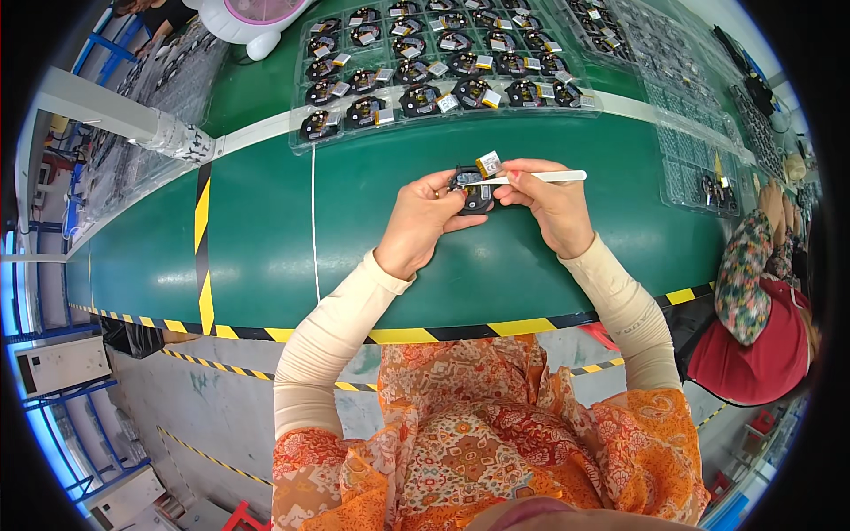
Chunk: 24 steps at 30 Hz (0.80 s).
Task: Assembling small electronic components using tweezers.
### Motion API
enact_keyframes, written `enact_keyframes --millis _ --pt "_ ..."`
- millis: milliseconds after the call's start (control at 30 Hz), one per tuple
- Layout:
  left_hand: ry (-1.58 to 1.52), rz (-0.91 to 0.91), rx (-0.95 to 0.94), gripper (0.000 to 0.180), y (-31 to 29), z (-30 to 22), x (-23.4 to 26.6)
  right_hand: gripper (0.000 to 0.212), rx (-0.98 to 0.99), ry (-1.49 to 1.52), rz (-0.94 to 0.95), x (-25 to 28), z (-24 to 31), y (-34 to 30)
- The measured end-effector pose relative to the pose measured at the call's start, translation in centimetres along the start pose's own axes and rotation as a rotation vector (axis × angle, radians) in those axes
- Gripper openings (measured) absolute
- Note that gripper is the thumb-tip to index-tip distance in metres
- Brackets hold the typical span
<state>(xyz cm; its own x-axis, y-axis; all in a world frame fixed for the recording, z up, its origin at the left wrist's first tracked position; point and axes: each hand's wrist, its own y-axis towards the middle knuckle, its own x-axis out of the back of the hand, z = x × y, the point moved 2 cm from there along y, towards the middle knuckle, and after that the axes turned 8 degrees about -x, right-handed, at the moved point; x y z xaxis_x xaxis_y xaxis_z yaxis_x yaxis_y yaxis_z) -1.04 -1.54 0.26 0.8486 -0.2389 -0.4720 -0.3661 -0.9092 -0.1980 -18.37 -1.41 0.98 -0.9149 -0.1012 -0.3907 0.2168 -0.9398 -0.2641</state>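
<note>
My left hand (423, 221) grips a small round black electronic part (472, 188) above the green belt (266, 239). A little yellow and silver block (488, 163) sticks up from the part's top. My right hand (551, 199) steadies the same part from the right and pinches a thin white stick tool (553, 176), whose tip lies across the part. Both hands meet over the middle of the belt.
A clear tray (434, 66) with several rows of the same black parts lies beyond my hands. More clear trays (699, 168) run along the right. A white and pink machine (252, 18) stands at the back. Another person in a red top (753, 345) works at right.
</note>
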Motion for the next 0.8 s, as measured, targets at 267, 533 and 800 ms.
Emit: enact_keyframes --millis 267,533,800 --pt "-0.194 -0.056 -0.047 0.025 0.2 -0.7 1.0 0.027 0.153 0.080 -0.064 -0.7 0.5 -0.5" --pt "-0.172 -0.120 -0.091 0.024 0.3 -0.3 1.4 0.021 -0.342 -0.247 0.411 -2.3 -1.4 -1.6" --pt "-0.143 -0.005 -0.092 0.029 0.0 -0.3 0.8 0.022 -0.353 -0.293 0.339 -2.2 -1.7 -1.3"
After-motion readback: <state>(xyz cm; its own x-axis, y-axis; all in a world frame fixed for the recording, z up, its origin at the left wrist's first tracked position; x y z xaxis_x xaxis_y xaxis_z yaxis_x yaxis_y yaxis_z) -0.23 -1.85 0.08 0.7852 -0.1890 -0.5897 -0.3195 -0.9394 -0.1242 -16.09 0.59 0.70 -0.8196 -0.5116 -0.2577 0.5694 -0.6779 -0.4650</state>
